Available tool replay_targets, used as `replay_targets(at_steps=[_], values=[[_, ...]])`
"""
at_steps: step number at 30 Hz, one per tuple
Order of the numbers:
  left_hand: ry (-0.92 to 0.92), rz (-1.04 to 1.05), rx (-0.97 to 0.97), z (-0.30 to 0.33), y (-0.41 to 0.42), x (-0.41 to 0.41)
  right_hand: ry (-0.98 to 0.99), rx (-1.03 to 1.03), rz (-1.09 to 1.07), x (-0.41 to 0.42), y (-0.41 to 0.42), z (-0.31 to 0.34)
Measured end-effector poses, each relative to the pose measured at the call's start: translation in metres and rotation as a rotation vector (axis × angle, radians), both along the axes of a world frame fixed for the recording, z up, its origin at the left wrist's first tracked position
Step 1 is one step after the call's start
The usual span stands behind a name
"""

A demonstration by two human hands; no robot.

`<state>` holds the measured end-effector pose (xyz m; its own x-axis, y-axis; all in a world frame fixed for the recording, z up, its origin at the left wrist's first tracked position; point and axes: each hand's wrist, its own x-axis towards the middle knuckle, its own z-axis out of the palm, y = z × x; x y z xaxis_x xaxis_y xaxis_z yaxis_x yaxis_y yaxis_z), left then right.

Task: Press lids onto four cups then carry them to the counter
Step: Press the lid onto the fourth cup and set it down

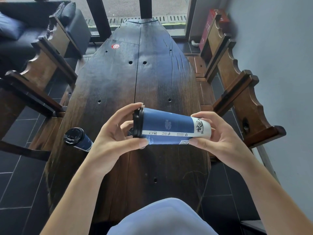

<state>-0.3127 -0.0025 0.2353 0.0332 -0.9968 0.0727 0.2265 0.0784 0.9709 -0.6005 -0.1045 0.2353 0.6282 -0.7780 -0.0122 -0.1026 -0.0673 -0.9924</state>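
Observation:
A blue and white paper cup lies sideways in the air above the dark wooden table, held between both hands. Its black lid sits on the mouth at the left end. My left hand wraps fingers and thumb around the lid and rim. My right hand grips the white base end. A second blue cup with a black lid stands on the table's left edge, partly hidden behind my left wrist.
Carved wooden benches flank the table, one on the left and one on the right. A dark sofa stands at the far left, a glass door lies beyond the table's far end, and a red box leans by the grey wall.

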Motion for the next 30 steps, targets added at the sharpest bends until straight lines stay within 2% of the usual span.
replay_targets(at_steps=[4, 8, 20, 26, 30], values=[[0.088, 0.032, 0.025, 0.006, -0.006, -0.002, 0.171, 0.048, 0.144, 0.003, 0.007, -0.007], [0.112, 0.078, 0.062, 0.013, -0.017, -0.01, 0.182, 0.088, 0.246, 0.015, 0.019, -0.014], [0.128, 0.077, 0.093, 0.009, -0.023, -0.016, 0.172, 0.037, 0.169, 0.014, 0.02, -0.017], [0.084, -0.004, 0.079, -0.001, -0.016, -0.002, 0.057, 0.033, 0.017, 0.001, 0.007, -0.007], [0.074, -0.022, 0.069, -0.003, -0.014, 0.0, 0.042, 0.055, 0.008, 0.0, 0.002, -0.003]])
